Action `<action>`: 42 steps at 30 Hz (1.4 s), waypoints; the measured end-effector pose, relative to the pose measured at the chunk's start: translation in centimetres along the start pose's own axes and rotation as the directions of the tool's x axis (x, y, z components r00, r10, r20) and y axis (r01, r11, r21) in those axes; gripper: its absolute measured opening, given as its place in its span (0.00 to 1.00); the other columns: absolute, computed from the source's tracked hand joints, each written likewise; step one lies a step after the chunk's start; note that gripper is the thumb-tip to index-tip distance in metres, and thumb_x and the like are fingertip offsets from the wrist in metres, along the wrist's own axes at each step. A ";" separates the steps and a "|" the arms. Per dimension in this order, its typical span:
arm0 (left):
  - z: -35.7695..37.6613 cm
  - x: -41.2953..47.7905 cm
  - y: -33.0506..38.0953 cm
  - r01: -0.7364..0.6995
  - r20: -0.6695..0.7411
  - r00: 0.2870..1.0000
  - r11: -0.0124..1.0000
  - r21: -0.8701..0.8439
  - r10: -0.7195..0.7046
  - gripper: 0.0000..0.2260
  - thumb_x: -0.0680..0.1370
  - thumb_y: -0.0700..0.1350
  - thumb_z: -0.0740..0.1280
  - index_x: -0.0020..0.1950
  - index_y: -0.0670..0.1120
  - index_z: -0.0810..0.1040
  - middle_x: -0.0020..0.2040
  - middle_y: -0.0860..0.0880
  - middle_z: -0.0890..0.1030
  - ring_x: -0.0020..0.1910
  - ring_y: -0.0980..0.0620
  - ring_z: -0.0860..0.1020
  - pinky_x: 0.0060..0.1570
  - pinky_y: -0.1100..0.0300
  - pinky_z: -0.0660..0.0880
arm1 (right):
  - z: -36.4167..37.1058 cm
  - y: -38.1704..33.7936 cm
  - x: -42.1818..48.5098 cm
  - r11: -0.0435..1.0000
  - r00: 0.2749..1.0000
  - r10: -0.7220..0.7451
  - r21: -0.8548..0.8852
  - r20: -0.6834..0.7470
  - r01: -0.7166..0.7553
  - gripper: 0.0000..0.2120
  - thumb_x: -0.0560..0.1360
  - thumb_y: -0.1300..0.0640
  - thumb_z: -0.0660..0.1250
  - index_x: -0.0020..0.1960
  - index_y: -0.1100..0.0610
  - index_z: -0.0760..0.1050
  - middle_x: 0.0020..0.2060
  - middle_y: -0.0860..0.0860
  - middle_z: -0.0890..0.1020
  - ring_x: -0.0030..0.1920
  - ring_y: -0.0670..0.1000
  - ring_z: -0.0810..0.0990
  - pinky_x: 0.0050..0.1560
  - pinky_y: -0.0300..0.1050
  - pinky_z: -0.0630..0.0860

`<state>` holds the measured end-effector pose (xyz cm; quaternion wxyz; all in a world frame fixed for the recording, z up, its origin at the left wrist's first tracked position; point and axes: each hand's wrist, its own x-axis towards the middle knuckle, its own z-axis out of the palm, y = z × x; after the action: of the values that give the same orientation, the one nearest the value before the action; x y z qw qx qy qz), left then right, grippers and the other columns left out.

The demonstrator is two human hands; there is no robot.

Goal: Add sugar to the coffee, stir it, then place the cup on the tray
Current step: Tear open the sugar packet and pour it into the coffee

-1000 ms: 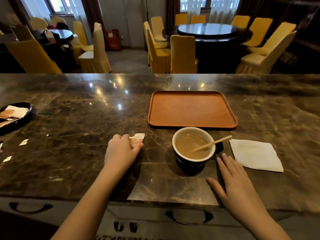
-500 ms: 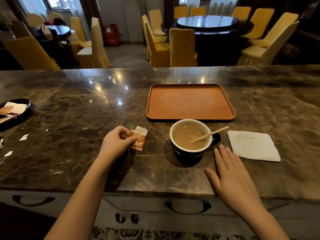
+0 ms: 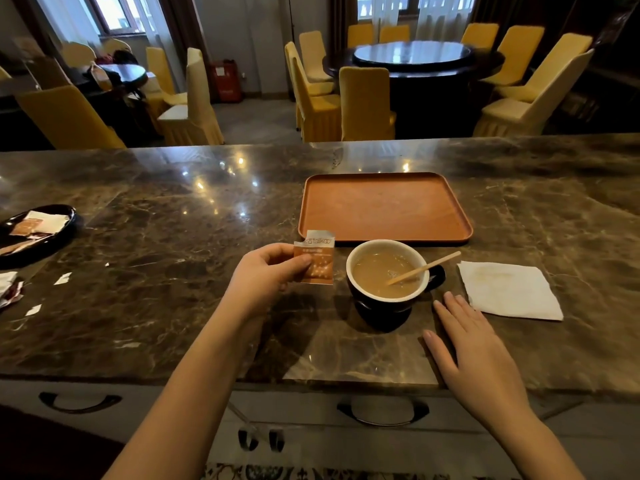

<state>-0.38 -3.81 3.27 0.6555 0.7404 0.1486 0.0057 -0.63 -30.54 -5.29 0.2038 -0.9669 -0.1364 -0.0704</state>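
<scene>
A dark cup with a white inside holds milky coffee and stands on the marble counter, a wooden stir stick leaning in it. Just behind it lies an orange-brown tray with nothing on it. My left hand pinches an orange sugar packet upright, just left of the cup, its top corner torn. My right hand lies flat on the counter, fingers apart, right of and nearer than the cup, not touching it.
A white napkin lies right of the cup. A black dish with packets sits at the far left, with torn paper scraps near it. Drawer handles run below the counter edge. Yellow chairs and round tables stand beyond.
My left hand has lifted the sugar packet off the counter and turned it upright, moving it right toward the cup. My right hand has stayed flat by the cup.
</scene>
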 end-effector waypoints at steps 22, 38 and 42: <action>9.3 2.6 7.5 -0.224 0.293 0.933 0.974 0.011 0.212 0.02 0.73 0.43 0.67 0.45 0.46 0.79 0.41 0.50 0.80 0.39 0.55 0.76 0.38 0.64 0.73 | -8.9 -5.8 8.0 0.305 0.988 0.154 0.952 -0.013 -0.034 0.05 0.74 0.58 0.65 0.49 0.55 0.78 0.37 0.52 0.85 0.34 0.50 0.83 0.32 0.39 0.79; 7.6 9.2 6.1 -0.243 0.326 0.937 0.903 0.353 0.125 0.03 0.73 0.46 0.68 0.41 0.48 0.80 0.37 0.52 0.82 0.34 0.58 0.76 0.35 0.66 0.71 | -8.6 -1.9 17.2 0.736 0.944 -0.191 0.675 0.268 -0.043 0.05 0.72 0.60 0.67 0.46 0.60 0.78 0.29 0.47 0.82 0.29 0.42 0.78 0.33 0.35 0.77; 7.2 10.0 4.7 -0.249 0.327 0.935 0.907 0.339 0.135 0.03 0.73 0.46 0.68 0.41 0.48 0.80 0.36 0.54 0.82 0.32 0.63 0.78 0.34 0.73 0.73 | -7.7 -1.5 18.3 0.734 0.910 -0.248 0.678 0.331 -0.047 0.04 0.71 0.59 0.68 0.46 0.59 0.78 0.31 0.47 0.83 0.30 0.43 0.79 0.32 0.33 0.76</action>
<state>11.65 -9.02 4.99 0.5126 0.8555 -0.0273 -0.0683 15.75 -28.13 5.72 0.5019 -0.8118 -0.2444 0.1714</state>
